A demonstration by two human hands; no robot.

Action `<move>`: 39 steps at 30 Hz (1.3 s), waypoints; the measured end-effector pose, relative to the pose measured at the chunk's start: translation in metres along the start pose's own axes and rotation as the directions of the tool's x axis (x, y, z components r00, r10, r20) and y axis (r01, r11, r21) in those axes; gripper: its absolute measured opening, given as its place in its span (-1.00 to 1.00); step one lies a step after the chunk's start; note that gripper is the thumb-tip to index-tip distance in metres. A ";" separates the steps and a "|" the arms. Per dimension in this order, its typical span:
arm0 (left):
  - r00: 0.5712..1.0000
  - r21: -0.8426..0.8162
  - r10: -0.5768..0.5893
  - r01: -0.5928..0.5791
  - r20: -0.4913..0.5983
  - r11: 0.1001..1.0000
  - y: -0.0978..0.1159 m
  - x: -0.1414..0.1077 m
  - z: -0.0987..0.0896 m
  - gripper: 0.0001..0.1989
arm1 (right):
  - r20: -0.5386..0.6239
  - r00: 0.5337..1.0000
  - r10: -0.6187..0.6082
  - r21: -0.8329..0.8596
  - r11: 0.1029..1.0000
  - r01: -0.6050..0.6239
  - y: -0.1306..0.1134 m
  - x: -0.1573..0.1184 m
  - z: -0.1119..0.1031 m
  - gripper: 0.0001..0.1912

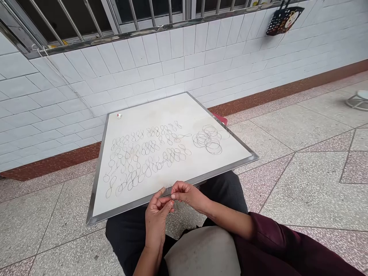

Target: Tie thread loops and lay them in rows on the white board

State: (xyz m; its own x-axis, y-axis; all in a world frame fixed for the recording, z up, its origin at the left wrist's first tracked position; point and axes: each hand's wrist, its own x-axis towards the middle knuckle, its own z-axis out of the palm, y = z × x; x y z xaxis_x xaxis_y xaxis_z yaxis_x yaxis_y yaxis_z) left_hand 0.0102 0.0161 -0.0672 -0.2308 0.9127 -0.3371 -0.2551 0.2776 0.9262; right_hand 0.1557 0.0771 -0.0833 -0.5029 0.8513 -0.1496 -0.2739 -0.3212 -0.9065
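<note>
Held wire (176, 208): one, thin, bent into a small loop.
Twisted wires (133, 180): dozens, mostly figure-eights, spread in uneven rows across the left and middle of the counter (161, 107); too overlapped for an exact count.
Round rings (207, 140): several, heaped one over another toward the counter's right side; too tangled for an exact count.
Counter: one, white with a grey edging, just beside the tiled wall (129, 88).
Red-and-white object (119, 116): one, near the counter's far left corner; too small to identify.
Basket (283, 22): one, dark and perforated, hanging against the wall at upper right.
Stool (362, 97): one, pale and round, on the floor (304, 191) at the right edge of view.
Left hand (157, 207): pinches the held wire between thumb and fingers, forefinger stretched toward the counter.
Right hand (188, 194): grips the same wire between thumb and forefinger, fingertips just beside those of the left hand.
Wire's position: between both hands, partly hidden by fingers, with a loop hanging below the fingertips; just off the counter's near edge, above the lap, near the closest twisted wires and farther from the round rings.
</note>
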 end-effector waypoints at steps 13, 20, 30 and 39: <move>0.985 -0.124 -0.122 0.137 0.122 0.983 0.002 0.000 0.000 -0.43 | 0.028 0.988 0.149 0.129 0.980 -0.152 0.007 -0.003 -0.003 -0.58; 0.988 -0.095 -0.105 0.116 0.113 0.989 0.004 0.000 -0.001 -0.43 | 0.069 0.996 0.054 -0.087 0.995 -0.048 -0.006 -0.006 -0.002 -0.60; 0.991 -0.029 -0.081 0.085 0.102 0.996 0.004 -0.004 -0.001 -0.44 | 0.144 0.989 0.029 -0.092 0.996 -0.015 0.001 -0.003 -0.006 -0.60; 0.993 -0.031 -0.061 0.064 0.097 0.997 0.005 -0.006 -0.001 -0.45 | 0.084 0.996 -0.015 -0.043 0.999 0.019 0.000 -0.005 0.003 -0.60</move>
State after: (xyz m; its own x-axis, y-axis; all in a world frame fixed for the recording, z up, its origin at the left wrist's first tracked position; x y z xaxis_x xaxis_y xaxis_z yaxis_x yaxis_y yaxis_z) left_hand 0.0092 0.0114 -0.0603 -0.1223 0.9189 -0.3751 -0.2982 0.3265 0.8969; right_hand 0.1552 0.0718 -0.0817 -0.5657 0.8183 -0.1019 -0.2480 -0.2867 -0.9254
